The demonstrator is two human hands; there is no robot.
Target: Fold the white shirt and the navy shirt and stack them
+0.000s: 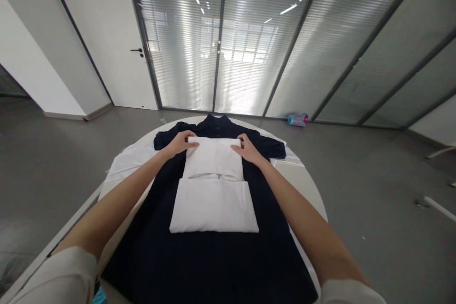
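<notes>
A white folded cloth (pixel 215 205) lies in the middle of a dark navy shirt (pixel 213 266), which is spread with its collar at the far end. The cloth's upper part is a narrower folded panel, with a crease between it and the wider lower part. My left hand (pixel 184 142) pinches the panel's far left corner, thumb on top. At the far right corner, my right hand (pixel 247 148) grips the cloth in the same way. Both forearms reach over the navy shirt.
The round white table (pixel 302 183) carries more white fabric (pixel 130 159) under the navy shirt. On the floor by the glass partition lies a blue and pink object (pixel 298 119). White furniture legs (pixel 440 208) stand at the right.
</notes>
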